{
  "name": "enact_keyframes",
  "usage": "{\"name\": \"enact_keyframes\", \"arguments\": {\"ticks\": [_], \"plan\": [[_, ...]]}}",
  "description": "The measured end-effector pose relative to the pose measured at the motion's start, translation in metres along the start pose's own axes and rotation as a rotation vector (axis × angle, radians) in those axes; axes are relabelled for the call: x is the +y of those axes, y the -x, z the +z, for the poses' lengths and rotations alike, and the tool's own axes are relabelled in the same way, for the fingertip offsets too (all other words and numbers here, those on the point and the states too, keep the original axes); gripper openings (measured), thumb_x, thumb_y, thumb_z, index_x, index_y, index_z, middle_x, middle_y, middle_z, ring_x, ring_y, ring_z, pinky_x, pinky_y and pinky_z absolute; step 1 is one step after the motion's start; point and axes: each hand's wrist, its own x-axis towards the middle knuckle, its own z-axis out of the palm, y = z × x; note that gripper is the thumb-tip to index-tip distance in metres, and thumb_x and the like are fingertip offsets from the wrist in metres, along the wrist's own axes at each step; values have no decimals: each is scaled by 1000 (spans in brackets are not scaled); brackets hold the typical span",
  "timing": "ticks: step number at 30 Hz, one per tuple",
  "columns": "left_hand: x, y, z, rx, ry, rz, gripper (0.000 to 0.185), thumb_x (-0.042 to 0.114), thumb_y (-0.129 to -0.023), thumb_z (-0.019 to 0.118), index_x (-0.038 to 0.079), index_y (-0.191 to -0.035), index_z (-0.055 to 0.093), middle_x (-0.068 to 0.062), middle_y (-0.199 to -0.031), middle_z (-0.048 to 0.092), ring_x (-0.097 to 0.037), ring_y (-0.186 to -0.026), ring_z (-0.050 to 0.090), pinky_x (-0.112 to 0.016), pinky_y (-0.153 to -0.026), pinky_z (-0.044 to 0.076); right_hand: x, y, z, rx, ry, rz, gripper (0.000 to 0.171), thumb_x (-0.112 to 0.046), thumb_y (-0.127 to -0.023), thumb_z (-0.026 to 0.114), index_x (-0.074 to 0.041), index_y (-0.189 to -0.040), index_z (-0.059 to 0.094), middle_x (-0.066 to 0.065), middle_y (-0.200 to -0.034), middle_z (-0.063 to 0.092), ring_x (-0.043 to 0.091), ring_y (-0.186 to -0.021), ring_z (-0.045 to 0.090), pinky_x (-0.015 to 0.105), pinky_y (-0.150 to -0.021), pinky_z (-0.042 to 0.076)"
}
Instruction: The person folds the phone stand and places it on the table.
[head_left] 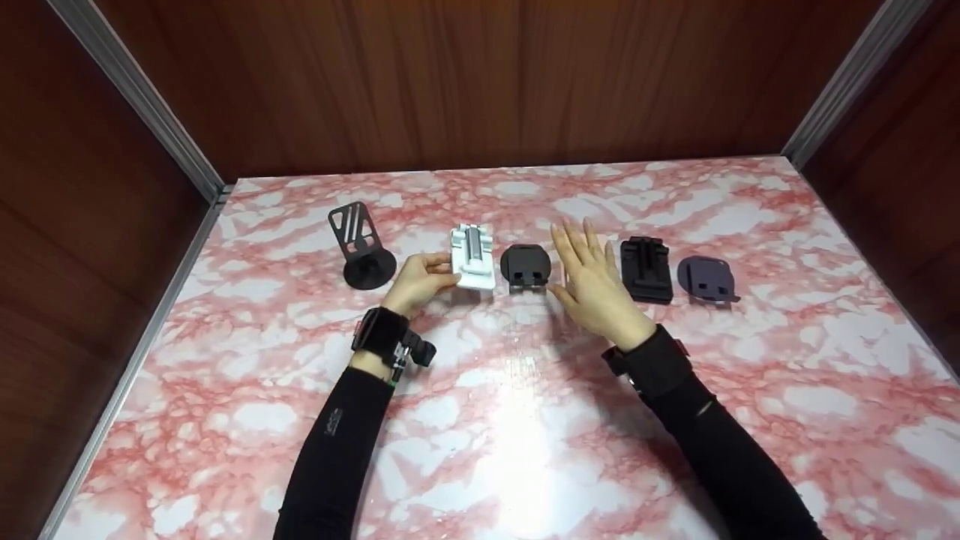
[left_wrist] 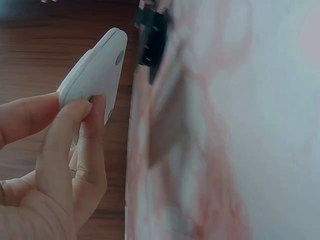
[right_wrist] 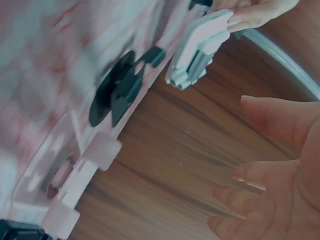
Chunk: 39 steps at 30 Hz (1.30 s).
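My left hand [head_left: 421, 281] pinches the lower left edge of a white folded phone stand [head_left: 474, 266] with a grey strut. In the left wrist view, the white stand [left_wrist: 97, 70] is held up off the table by thumb and fingers, its flat underside with round pads showing. My right hand [head_left: 596, 289] is spread over the table with fingers straight, holding nothing. Below that hand, the right wrist view shows a pale pink stand [right_wrist: 32, 172] lying on the table, mostly hidden by the hand in the head view. Between the hands sits a black round-backed stand [head_left: 525, 264].
At the left stands a black phone stand [head_left: 367, 266] with a slotted upright plate on a round base. To the right lie a black folded stand [head_left: 646, 271] and a purple round stand [head_left: 706, 279]. Brown wood-grain panels [head_left: 480, 82] enclose the pink marbled table [head_left: 247, 360].
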Motion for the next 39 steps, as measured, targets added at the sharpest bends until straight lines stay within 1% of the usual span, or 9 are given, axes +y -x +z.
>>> {"name": "enact_keyframes", "arguments": {"ticks": [4,7,15,18,22,26,29,34,39], "plan": [[-3,-8,0,5,-40,-49,50,-9,-91,59,-15,-139,45,-33,-130,58,-15,-92,63,-18,-74,58,2,-1,5,1,90,13,80,-23,-96,63,-6,-158,16,15,-166,10,42,-153,1,72,-117,9],[-4,-12,-1,2,-58,-74,48,-9,-91,59,-15,-137,47,-32,-129,58,-13,-90,63,-16,-74,58,4,-2,7,-13,123,27,77,-25,-97,61,-7,-158,17,15,-166,9,43,-152,1,73,-117,10],[-7,-14,-3,-9,-115,-86,47,-10,-89,59,-16,-135,49,-34,-129,59,-15,-91,65,-19,-81,58,5,-2,10,-26,125,33,76,-27,-97,60,-7,-158,18,15,-166,8,42,-152,-3,74,-116,9],[-5,-12,-2,20,-197,-79,45,-6,-88,61,-13,-132,54,-28,-122,64,-15,-91,64,-20,-80,58,5,-1,10,-24,117,35,77,-26,-97,62,-7,-158,19,15,-166,8,42,-152,-3,74,-116,7],[-1,-9,-2,47,-387,-50,40,4,-87,62,-5,-126,64,-18,-112,68,-14,-89,61,-19,-78,55,6,-1,11,-36,116,39,78,-27,-97,62,-7,-158,19,15,-166,7,42,-152,-4,74,-116,4],[3,-4,-2,50,-533,-10,37,15,-89,63,-1,-123,68,-17,-115,71,-19,-101,63,-25,-89,52,7,-2,12,-51,139,42,78,-30,-97,61,-7,-158,18,15,-166,7,41,-153,-3,74,-117,4],[7,0,-2,38,-556,1,42,19,-91,64,-2,-128,63,-19,-121,69,-25,-114,63,-31,-100,50,7,-2,12,-60,156,45,78,-32,-98,60,-9,-158,17,15,-166,8,41,-153,-3,73,-117,5],[16,7,-4,17,-572,0,59,24,-93,64,-1,-144,47,-20,-137,59,-29,-128,55,-37,-110,45,8,-2,13,-68,147,46,78,-32,-98,60,-9,-158,17,16,-166,9,41,-153,-2,73,-117,5],[24,16,-6,17,-697,55,66,30,-93,63,5,-150,40,-16,-153,43,-33,-143,39,-43,-120,32,9,-1,14,-72,137,46,78,-31,-98,60,-9,-159,16,16,-166,8,41,-153,-3,73,-117,4]]}}
